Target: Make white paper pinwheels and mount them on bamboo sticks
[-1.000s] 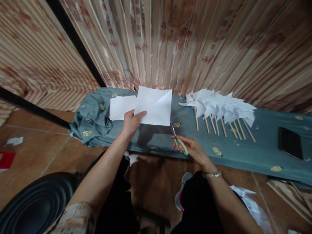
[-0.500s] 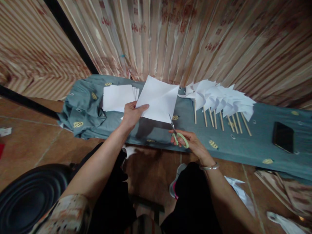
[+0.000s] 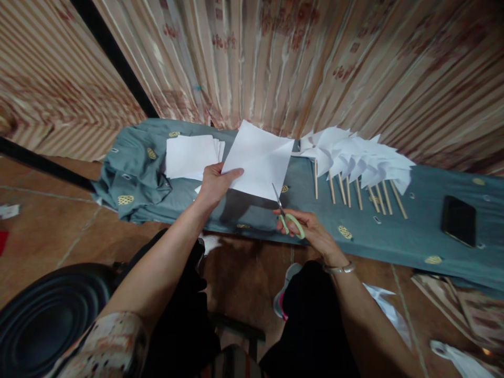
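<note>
My left hand (image 3: 214,185) pinches the left edge of a white square paper sheet (image 3: 260,159) and holds it up, tilted, over the bench. My right hand (image 3: 307,231) grips green-handled scissors (image 3: 286,216); the blades point up at the sheet's lower right edge. A stack of white paper squares (image 3: 189,156) lies on the cloth just left of the held sheet. To the right lies a row of several white paper pinwheels on wooden sticks (image 3: 356,165).
A low bench covered by grey-blue cloth (image 3: 394,236) runs across in front of a striped curtain. A black phone (image 3: 459,220) lies at its right end. A black round stool (image 3: 47,320) stands at lower left. Paper scraps (image 3: 388,310) lie on the brown tiled floor.
The held sheet has turned so that one corner points up, and it has shifted slightly to the right. The scissors stay at its lower edge.
</note>
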A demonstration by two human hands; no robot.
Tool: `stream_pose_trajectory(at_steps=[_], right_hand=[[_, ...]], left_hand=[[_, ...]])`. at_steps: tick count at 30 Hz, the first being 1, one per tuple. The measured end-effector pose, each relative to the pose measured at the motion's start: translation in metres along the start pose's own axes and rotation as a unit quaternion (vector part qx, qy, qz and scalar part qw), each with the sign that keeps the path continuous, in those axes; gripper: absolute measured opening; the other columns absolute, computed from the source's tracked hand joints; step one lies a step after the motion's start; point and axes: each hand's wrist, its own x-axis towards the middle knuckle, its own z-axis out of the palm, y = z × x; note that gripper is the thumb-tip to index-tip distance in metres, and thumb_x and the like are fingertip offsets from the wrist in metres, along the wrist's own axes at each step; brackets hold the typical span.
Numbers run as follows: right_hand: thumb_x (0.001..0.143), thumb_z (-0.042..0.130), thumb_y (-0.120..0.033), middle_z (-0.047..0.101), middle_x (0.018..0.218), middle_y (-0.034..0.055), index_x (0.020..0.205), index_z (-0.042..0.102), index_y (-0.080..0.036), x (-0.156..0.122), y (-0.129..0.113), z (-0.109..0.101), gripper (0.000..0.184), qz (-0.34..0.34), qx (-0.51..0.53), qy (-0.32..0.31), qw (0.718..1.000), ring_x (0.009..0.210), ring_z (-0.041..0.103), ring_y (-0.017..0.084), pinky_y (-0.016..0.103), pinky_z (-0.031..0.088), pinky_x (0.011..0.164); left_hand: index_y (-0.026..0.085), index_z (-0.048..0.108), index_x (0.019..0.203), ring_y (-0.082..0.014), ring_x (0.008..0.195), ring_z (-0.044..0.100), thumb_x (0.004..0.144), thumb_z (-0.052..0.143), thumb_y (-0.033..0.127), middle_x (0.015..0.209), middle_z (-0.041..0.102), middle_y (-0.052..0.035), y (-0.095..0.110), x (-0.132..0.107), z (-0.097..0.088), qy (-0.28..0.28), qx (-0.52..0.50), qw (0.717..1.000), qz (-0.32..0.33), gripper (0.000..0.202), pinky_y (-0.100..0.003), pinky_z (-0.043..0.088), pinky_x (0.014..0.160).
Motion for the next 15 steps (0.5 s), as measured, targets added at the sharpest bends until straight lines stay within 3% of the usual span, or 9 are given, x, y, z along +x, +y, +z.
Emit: stream_pose_trajectory(at_steps=[15], right_hand=[[0.062,0.086,-0.048,0.068,0.073,0.0019,0.106,0.077,-0.019,0.0015,0.0077,0.0029,0.053,0.007,0.029,0.008,1.0,0.062,0.057,0.011,0.025,0.051,0.061]], left_hand=[[0.01,0.073,0.067,-0.0115,0.051,0.054,0.047,0.083,0.028,0.059,0.066,-0.0011,0.0038,-0.0011,-0.0023,0.006,-0.01,1.0,-0.023,0.028,-0.024,0.04,0.051]])
